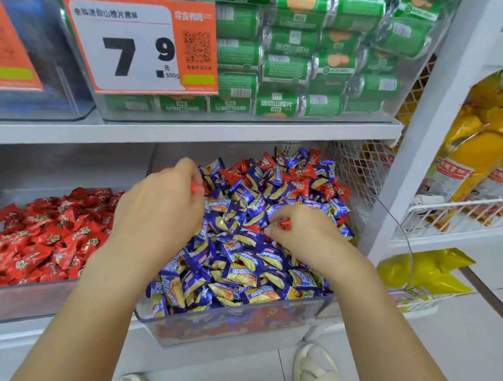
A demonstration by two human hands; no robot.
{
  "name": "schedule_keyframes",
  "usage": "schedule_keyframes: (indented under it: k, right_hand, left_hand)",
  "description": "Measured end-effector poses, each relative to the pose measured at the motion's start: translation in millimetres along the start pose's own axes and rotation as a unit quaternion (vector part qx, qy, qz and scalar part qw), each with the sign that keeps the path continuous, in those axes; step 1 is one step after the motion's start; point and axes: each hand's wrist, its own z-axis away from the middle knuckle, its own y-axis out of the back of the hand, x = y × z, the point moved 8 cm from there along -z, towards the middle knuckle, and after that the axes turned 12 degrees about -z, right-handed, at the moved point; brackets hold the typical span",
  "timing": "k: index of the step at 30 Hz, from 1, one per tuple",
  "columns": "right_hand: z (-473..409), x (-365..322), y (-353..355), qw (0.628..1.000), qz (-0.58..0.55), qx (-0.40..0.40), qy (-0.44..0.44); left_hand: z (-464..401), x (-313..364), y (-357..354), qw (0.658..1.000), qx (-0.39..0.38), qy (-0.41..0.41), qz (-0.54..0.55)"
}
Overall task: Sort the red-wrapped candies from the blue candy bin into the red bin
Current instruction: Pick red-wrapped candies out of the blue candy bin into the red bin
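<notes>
**Both Hands Pinching Red Candies Over the Blue Bin**

The right hand is closing its grip on a small red-wrapped candy, fingertips pinched around it just above the heap of blue wrappers. The left hand is curling its grip around another red candy, only a sliver of which is showing past the knuckles. Both forearms are reaching in from the bottom edge, above a pale sandal standing on the tiled floor.

Nearest the person, the clear front wall of the blue candy bin is jutting out from the lower shelf, and blue-and-yellow candies are filling it right up to that wall. Further back in the same bin, a scatter of red-wrapped candies is lying mixed among the blue ones, mostly toward the rear right corner. Just beside it on the left, the red bin is holding a heap of red candies alone.

Above the bins, a white shelf board is running across, carrying a clear box stacked with green packets. An orange and white price tag reading 7.9 is hanging on the box's front. Off to the right, yellow bags are sitting in a white wire rack.
</notes>
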Motion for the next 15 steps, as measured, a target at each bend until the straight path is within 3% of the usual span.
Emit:
schedule_keyframes:
  k: [3, 9, 15]
  right_hand:
    - [0, 6, -6, 0.999, -0.002, -0.025, -0.042]
    - [4, -9, -20, 0.999, -0.018, -0.045, -0.012]
    - [4, -14, -21, 0.999, -0.018, -0.041, 0.018]
  left_hand:
    - [0, -16, -4, 0.998, -0.050, 0.013, -0.039]
    - [-1, -34, 15, 0.998, -0.019, 0.024, -0.063]
    - [-1, -41, -2, 0.993, -0.090, 0.004, -0.081]
